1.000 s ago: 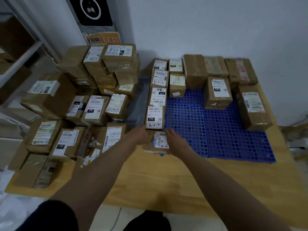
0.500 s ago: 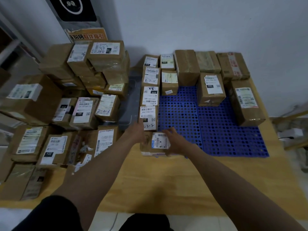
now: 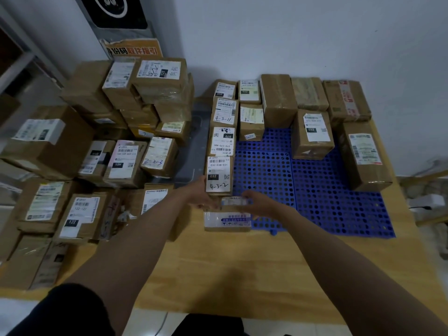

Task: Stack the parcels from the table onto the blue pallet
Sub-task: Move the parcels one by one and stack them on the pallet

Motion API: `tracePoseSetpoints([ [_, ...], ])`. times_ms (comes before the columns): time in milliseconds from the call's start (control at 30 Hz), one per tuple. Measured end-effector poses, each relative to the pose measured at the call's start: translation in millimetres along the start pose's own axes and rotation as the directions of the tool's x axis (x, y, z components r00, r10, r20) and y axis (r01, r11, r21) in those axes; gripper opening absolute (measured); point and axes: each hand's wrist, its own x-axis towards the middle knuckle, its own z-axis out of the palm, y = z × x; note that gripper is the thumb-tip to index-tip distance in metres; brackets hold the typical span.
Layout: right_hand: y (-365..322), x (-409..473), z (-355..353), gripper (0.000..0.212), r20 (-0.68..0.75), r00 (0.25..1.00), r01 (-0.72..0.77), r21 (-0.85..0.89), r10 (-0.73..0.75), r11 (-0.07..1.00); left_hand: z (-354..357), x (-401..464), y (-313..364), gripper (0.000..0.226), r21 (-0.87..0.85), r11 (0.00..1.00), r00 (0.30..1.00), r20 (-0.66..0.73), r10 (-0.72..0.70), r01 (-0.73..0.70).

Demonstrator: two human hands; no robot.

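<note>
Your left hand (image 3: 198, 194) and right hand (image 3: 260, 203) both have fingers curled round the small parcel (image 3: 228, 214), which sits at the pallet's (image 3: 339, 209) front-left corner.

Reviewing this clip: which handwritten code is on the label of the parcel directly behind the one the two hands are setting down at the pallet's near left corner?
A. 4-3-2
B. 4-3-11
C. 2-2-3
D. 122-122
A: the parcel marked 4-3-2 sits just behind the parcel being placed, which lies between the left hand and right hand on the blue pallet.
</note>
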Motion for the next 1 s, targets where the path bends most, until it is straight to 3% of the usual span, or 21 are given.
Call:
tracePoseSetpoints([
  [133, -4.9, 5.4, 4.2, 0.048, -0.079, 0.994, -0.069, 0.059, 0.073, 0.996, 9.7, 1.6, -1.6, 0.083, 0.033, 0.999, 0.995, -0.097, 0.023, -0.02],
  [300, -2.4, 7.2, 13.9, 0.077, 0.03, 0.995, -0.098, 0.034, 0.097, 0.995, 7.3, 6.6, -3.3, 0.067, -0.098, 0.994, 0.998, -0.046, -0.049, 0.044],
  [733, 0.0, 14.0, 12.8, 0.083, 0.1, 0.985, -0.147, 0.042, 0.142, 0.988, 4.7, 1.8, -2.2, 0.074, -0.169, 0.981, 0.995, 0.051, -0.086, 0.094],
  [1000, -7.3, 10.8, 10.0, 0.099, 0.076, 0.988, -0.128, -0.112, 0.137, 0.985, 3.5, -8.6, 2.0, 0.069, -0.023, 0.998, 0.997, 0.03, -0.066, 0.066],
])
